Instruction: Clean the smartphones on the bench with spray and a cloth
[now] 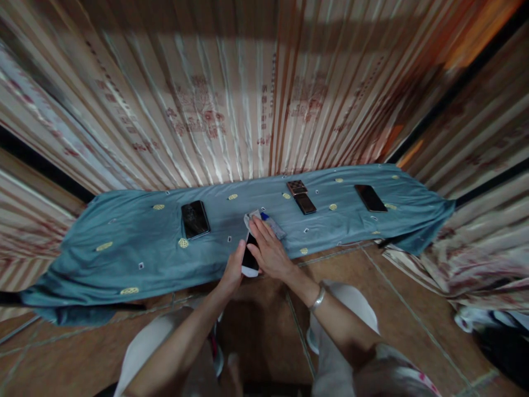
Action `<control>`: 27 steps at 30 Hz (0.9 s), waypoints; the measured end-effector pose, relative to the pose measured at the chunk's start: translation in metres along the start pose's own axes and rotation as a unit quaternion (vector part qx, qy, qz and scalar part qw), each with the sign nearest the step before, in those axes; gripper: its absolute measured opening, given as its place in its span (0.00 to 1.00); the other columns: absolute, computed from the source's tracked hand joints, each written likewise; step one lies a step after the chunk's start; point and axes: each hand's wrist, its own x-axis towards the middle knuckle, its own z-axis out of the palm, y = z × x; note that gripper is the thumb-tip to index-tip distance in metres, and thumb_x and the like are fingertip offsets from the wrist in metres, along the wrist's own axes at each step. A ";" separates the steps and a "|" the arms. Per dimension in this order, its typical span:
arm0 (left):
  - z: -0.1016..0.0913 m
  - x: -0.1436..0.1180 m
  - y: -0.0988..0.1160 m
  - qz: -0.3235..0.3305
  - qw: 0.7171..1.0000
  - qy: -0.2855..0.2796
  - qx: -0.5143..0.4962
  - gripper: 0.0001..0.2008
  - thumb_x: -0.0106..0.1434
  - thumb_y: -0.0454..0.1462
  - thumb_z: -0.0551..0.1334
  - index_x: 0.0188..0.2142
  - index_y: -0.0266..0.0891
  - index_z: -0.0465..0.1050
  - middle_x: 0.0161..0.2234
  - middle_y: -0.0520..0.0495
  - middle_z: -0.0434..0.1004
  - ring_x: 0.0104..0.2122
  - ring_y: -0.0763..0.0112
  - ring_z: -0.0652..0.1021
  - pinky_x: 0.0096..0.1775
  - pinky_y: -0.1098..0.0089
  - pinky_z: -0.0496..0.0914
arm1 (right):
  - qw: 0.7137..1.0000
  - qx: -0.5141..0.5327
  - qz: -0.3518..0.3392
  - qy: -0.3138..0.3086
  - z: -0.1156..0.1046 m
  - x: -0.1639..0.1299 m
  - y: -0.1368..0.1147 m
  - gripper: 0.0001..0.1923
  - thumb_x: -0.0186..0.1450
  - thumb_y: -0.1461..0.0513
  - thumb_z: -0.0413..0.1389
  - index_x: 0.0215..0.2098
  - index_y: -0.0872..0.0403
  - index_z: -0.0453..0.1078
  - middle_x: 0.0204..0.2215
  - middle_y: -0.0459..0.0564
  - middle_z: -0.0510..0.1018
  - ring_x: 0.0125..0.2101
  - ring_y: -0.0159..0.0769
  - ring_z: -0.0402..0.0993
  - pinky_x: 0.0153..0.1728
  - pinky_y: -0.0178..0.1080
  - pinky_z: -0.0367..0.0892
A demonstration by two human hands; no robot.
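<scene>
My left hand [233,268] grips the left edge of a phone [249,258] with a dark screen and a white rim, held at the near edge of a teal cloth [136,242]. Over the phone's upper part lies my right hand [269,252], fingers pressing a small white wipe [250,217] against the screen. A silver bangle [317,299] circles my right wrist. A grey pen-like object with a blue tip [273,224] lies just beyond my right fingers.
Three more dark phones lie on the cloth: one at left [195,219], one at centre right [305,203] below a checkered case [296,187], one at far right [371,198]. Pleated curtains [231,110] hang behind. A brown tiled floor [397,320] lies below.
</scene>
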 end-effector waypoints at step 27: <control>-0.004 -0.010 0.012 -0.039 0.997 -0.023 0.056 0.26 0.61 0.53 0.53 0.41 0.33 0.75 0.28 0.42 0.80 0.27 0.63 0.80 0.25 0.68 0.73 | 0.999 0.034 0.001 -0.011 -0.012 0.001 -0.001 0.33 0.69 0.58 0.43 0.68 0.54 0.33 0.67 0.56 0.42 0.66 0.40 0.34 0.63 0.52 0.45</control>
